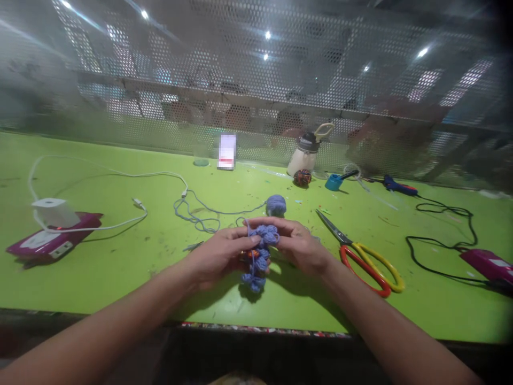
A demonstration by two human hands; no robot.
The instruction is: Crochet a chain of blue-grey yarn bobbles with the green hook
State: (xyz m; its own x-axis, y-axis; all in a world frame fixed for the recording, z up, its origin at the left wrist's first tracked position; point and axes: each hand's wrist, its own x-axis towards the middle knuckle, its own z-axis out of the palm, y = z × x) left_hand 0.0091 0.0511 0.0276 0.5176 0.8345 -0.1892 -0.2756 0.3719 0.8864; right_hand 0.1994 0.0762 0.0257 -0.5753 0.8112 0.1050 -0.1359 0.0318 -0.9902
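Observation:
Between my two hands is a lumpy blue-purple crochet piece (260,262), with a bit of orange showing at its middle. My left hand (224,251) pinches its upper left side, thumb on top. My right hand (298,243) grips the upper right side, fingers curled behind it. The lower end of the piece hangs close above the green table. A ball of matching yarn (276,205) lies just beyond my hands, and a loose strand of it (196,216) loops away to the left. Whether a crochet hook is in either hand is hidden.
Large scissors (363,259) with red and yellow handles lie right. Purple power strips (56,238) sit at both sides, with a white charger and cable at left. A bottle (304,155), dark yarn ball (302,178), blue tape roll (334,182) and glue gun (398,186) stand farther back.

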